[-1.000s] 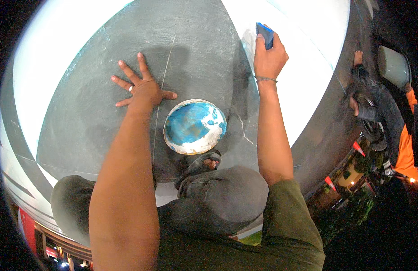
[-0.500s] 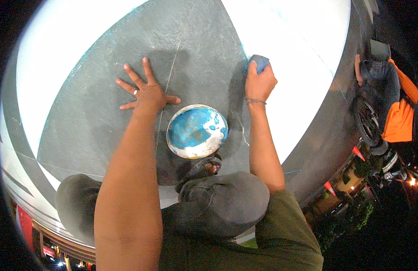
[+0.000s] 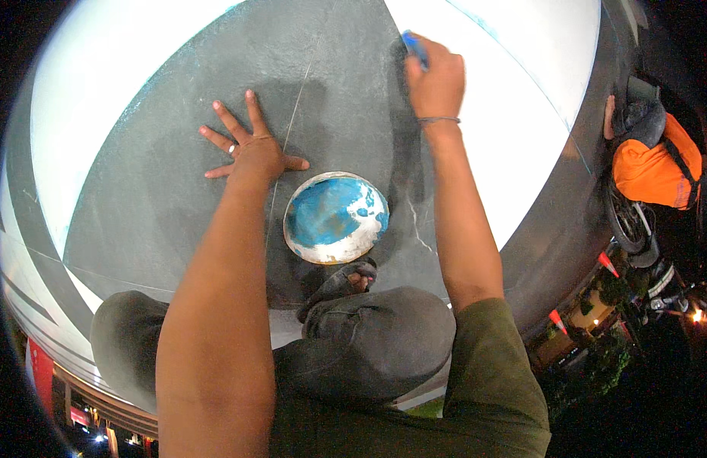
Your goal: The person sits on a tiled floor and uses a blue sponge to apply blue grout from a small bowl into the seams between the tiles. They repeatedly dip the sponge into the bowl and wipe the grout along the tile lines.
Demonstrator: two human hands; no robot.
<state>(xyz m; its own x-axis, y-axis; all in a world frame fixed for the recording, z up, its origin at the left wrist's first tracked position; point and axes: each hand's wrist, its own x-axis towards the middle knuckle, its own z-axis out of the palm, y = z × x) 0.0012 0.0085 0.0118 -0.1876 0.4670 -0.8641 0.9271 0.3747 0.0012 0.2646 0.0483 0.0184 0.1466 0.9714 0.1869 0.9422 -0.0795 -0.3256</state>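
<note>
My left hand (image 3: 258, 153) lies flat on the dark grey paved ground (image 3: 163, 195), fingers spread, a ring on one finger. My right hand (image 3: 437, 76), farther away and to the right, grips a small blue sponge-like block (image 3: 416, 50) at the edge between the grey and a bright white painted shape (image 3: 491, 145). Motion blurs the block slightly, so its exact kind is unclear. Between my forearms sits a shallow round bowl (image 3: 336, 218), its inside coated with blue and white.
My bent knee (image 3: 388, 343) and sandalled foot (image 3: 357, 276) are just behind the bowl. Another white curved shape (image 3: 79, 99) borders the grey on the left. At the right, a person in orange (image 3: 659, 172) bends near a wheel (image 3: 627, 217). Orange cones (image 3: 607, 263) stand beyond.
My right hand has moved farther away along the white shape's edge with the blue block. My left hand stays planted. The person in orange has bent lower.
</note>
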